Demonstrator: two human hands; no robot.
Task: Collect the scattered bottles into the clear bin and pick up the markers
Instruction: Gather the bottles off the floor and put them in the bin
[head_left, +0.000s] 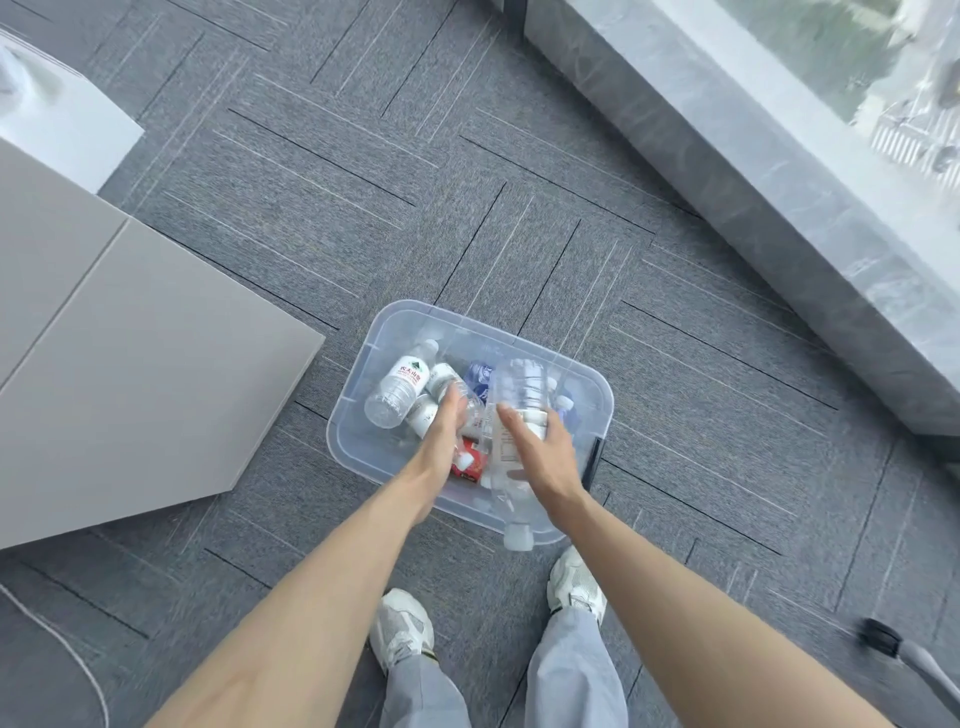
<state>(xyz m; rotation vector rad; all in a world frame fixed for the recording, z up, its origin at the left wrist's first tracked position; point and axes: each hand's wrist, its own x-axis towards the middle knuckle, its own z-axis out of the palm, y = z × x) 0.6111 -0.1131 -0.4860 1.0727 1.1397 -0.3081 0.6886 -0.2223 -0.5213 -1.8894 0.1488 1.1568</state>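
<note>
Both hands over bin (363, 457) on floor. Right hand (540, 447) fingers clamped on big bottle (519, 400), cap end overhanging bin's near edge. Left hand (441, 431) fingers: cannot tell. Risk: released like this, bottle tips out over rim. No markers visible.

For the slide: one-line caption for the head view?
Both hands, left and right, lower plastic bottles into a clear bin on grey carpet.
</note>
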